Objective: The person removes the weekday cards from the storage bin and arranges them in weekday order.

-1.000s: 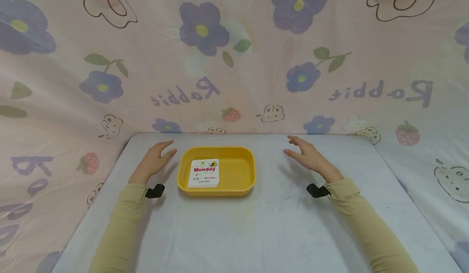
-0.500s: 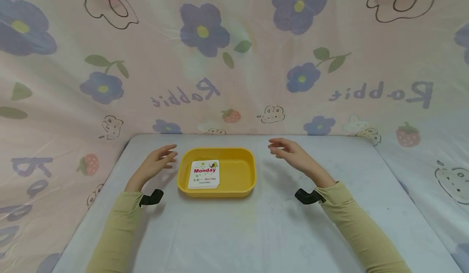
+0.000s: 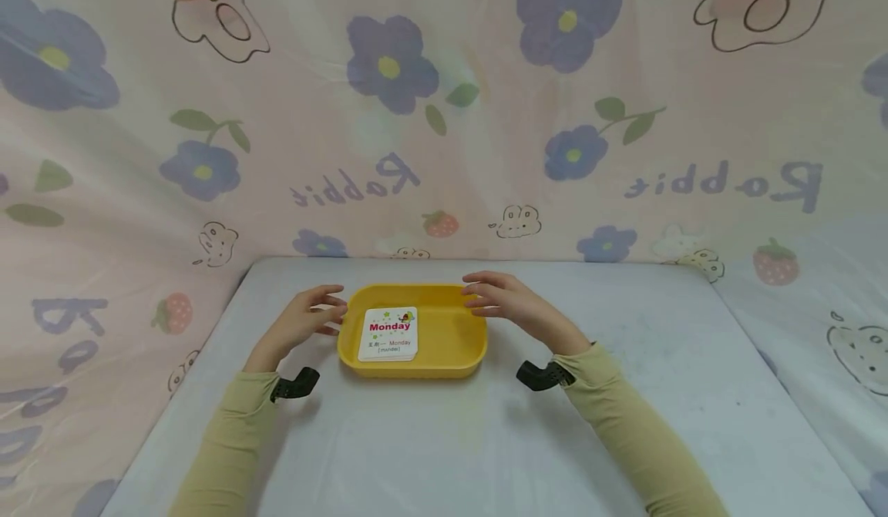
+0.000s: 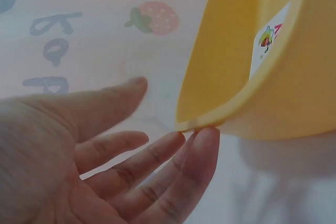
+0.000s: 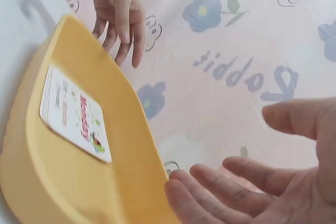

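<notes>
A yellow rectangular tray [image 3: 454, 340] stands on the table. In its left half lies a small stack of white cards [image 3: 388, 336], the top one reading "Monday". My left hand [image 3: 301, 323] is at the tray's left end, its fingers loosely bent. In the left wrist view, fingertips of the left hand [image 4: 63, 161] appear to meet the tray's rim [image 4: 231, 108], while the thumb stays apart from it. Over the right end of the tray is my right hand [image 3: 516, 307], fingers extended. In the right wrist view it is hard to tell whether the right hand [image 5: 247, 192] touches the rim.
A white cloth covers the table [image 3: 444, 440]. A pink curtain [image 3: 486, 139] printed with flowers and rabbits hangs behind and at the sides. Each wrist carries a black camera mount, such as the right mount [image 3: 541, 376].
My right hand has moved left from beside the tray to its right end. The left hand has shifted slightly right, up to the left rim. The tray and cards remain in place.
</notes>
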Demonstrator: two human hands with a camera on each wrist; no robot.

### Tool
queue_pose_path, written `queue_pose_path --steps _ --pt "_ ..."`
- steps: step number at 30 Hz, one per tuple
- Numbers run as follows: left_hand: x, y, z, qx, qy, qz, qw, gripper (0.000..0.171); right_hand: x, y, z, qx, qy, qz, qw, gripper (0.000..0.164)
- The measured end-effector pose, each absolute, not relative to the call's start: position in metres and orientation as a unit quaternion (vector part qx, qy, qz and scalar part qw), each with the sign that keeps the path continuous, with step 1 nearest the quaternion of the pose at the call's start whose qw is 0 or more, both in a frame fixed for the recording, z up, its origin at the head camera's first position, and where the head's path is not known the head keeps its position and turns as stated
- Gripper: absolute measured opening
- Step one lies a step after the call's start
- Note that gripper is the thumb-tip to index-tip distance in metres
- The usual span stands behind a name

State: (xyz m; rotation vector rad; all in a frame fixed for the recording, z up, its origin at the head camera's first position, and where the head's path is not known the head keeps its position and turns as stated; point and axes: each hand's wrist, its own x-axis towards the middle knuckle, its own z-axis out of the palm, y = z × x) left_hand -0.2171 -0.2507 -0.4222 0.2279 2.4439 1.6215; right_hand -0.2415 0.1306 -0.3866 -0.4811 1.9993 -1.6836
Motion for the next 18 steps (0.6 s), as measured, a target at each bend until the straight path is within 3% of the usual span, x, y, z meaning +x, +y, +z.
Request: queue_pose_path --steps 18 --pt "-0.227 -0.242 -0.43 0.025 0.857 0.503 0.112 0.044 -0.258 0.058 -0.409 -0.011 0.667 -0.667 0.332 0.05"
